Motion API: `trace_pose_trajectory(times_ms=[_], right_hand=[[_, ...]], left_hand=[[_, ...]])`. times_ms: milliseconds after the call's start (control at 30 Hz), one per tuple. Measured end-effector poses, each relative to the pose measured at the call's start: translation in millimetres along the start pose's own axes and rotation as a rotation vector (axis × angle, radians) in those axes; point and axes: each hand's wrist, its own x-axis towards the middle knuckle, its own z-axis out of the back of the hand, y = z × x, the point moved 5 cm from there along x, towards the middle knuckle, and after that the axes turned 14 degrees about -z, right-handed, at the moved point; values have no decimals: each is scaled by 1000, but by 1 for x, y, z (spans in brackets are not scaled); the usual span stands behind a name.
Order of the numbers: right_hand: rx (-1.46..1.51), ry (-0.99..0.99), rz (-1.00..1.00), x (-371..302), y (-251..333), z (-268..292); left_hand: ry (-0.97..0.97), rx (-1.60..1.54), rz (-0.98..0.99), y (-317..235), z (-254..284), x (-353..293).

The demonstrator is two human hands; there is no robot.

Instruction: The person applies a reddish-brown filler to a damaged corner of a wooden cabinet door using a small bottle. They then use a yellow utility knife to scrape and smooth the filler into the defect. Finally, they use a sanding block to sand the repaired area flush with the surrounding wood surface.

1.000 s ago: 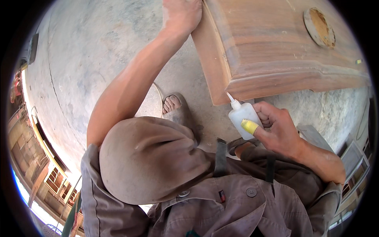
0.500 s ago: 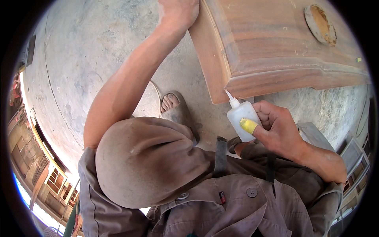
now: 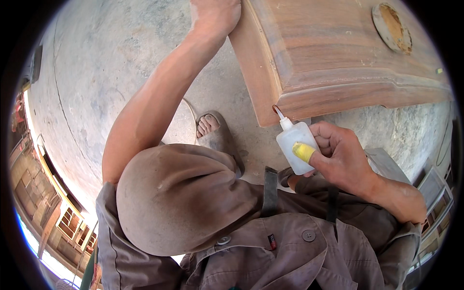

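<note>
My right hand is closed round a white plastic squeeze bottle with a narrow nozzle. Yellow tape wraps the thumb that presses on the bottle's side. The nozzle tip meets the near left corner of a brown wooden furniture piece with moulded edges. A dark, wet-looking mark shows on the wood by the tip. At the top of the view, my left hand rests against the left edge of that piece; its fingers are cut off by the picture's rim.
A round pad or dish with a worn tan face lies on the wood at the far right. The floor is grey concrete. My sandalled foot stands below the piece's corner. Wooden frames stand at the far left.
The nozzle tip has moved slightly up and left onto the corner, and a dark wet mark has appeared there. My left hand has shifted a little to the left.
</note>
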Motion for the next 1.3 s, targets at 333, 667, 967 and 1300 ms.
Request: trace_pose_trajectory(times_ms=[333, 667, 967, 1300], right_hand=[[-35, 17, -16, 1, -2, -2], [-91, 82, 41, 7, -10, -5], [-509, -71, 828, -13, 13, 7], [-708, -415, 1147, -7, 32, 3]], left_hand=[[6, 55, -12, 3, 1, 0], [-4, -16, -9, 3, 0, -1], [-19, -43, 36, 6, -3, 0], [-52, 1, -29, 4, -1, -2]])
